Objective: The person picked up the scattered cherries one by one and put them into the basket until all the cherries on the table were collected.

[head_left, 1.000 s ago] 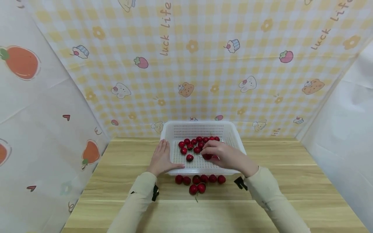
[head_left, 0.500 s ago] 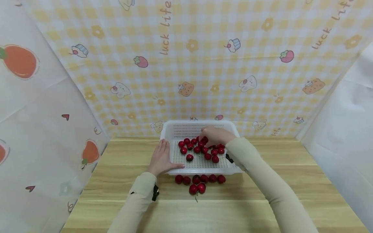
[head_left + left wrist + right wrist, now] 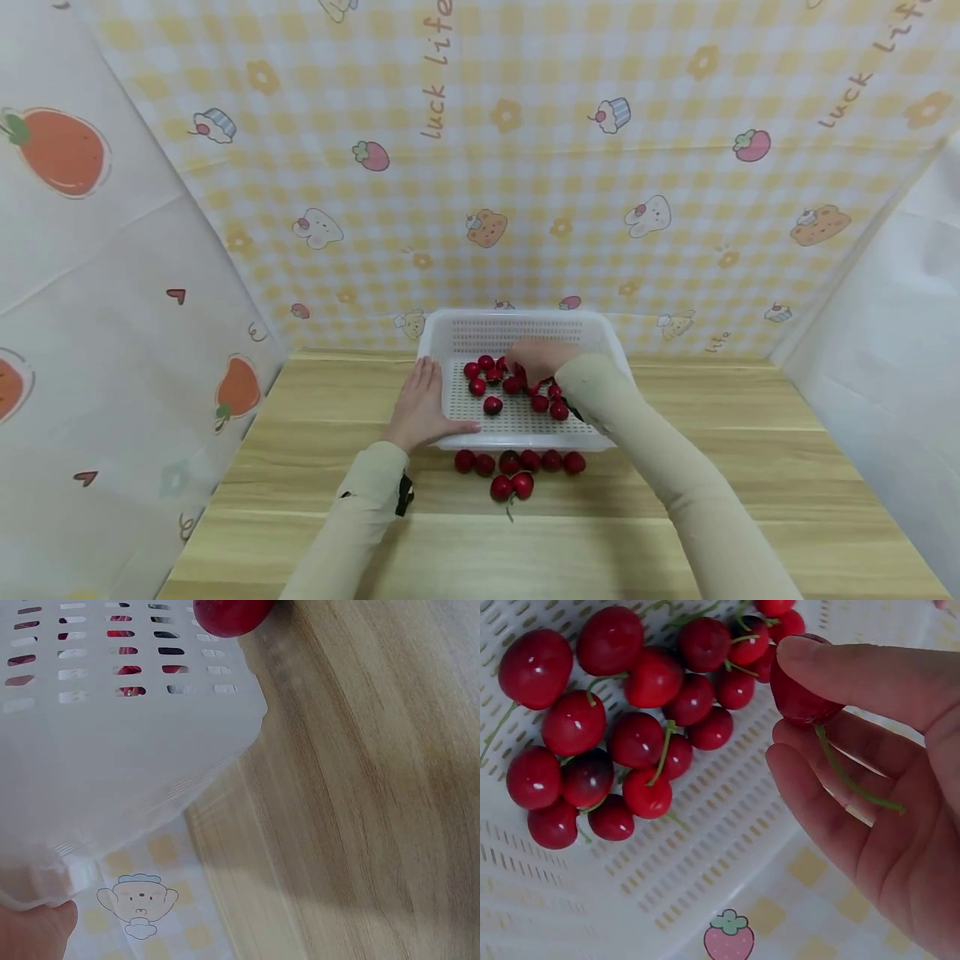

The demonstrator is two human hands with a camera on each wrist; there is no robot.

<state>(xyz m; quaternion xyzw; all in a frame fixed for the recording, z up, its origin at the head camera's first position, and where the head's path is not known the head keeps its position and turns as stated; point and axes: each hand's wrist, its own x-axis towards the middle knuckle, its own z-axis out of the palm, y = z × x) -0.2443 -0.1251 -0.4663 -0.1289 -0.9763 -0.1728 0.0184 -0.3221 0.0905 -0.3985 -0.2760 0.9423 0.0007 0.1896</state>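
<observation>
A white slotted plastic basket (image 3: pixel 517 442) stands on the wooden table. Several red cherries (image 3: pixel 634 740) with green stems lie inside, bunched toward its back and right. My left hand (image 3: pixel 417 410) rests on the basket's front-left corner, fingers straight along the left rim and thumb along the front rim. Over the basket's floor, my right hand (image 3: pixel 542 357) pinches a dark red cherry (image 3: pixel 801 696) between thumb and fingers, its green stem hanging toward the palm. In the head view that cherry is mostly hidden by the hand.
Several cherries (image 3: pixel 530 461) form a row just in front of the basket, and a joined pair (image 3: pixel 512 486) with a stem lies nearer. A yellow checked cloth wall (image 3: pixel 495 183) rises right behind the basket. A white patterned sheet (image 3: pixel 112 275) borders the left side.
My right hand moved from the basket's front right toward its back, then slightly leftward and down among the cherries. The left hand stays on the rim. The head view shifted slightly.
</observation>
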